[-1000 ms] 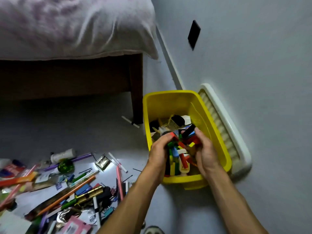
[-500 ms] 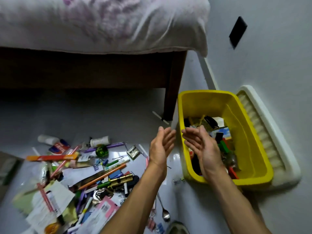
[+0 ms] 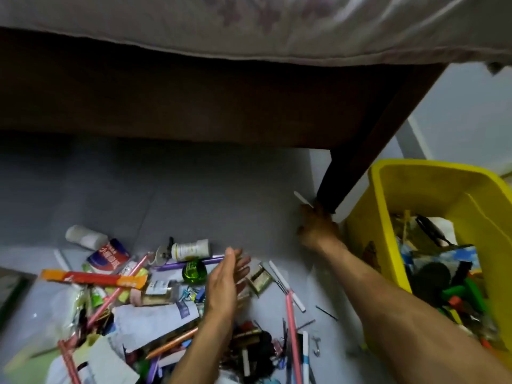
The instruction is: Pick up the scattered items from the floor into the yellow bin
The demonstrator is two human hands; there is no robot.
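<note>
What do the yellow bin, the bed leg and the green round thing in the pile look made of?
Yellow bin: likely moulded plastic, smooth with a slight sheen and a rounded rim.
Bed leg: dark brown, matte, probably wood or a wood-look finish; no grain visible.
Green round thing: translucent and glossy with bright highlights, so clear plastic or glass; blur leaves it open.

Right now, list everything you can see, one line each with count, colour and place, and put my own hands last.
yellow bin: one, yellow, far right on the floor, partly filled with mixed items
bed: one, dark wood frame with pale cover, across the top
bed leg: one, dark brown, left of the bin
white stick: one, white, on the floor at the bed leg
white bottle: one, white, lying at the pile's far edge
green round item: one, green, just below the bottle
orange box: one, orange-red, left in the pile
pink pencil: one, pink, right of the pile
left hand: open, above the pile
right hand: reaching at the white stick; grip unclear
</note>
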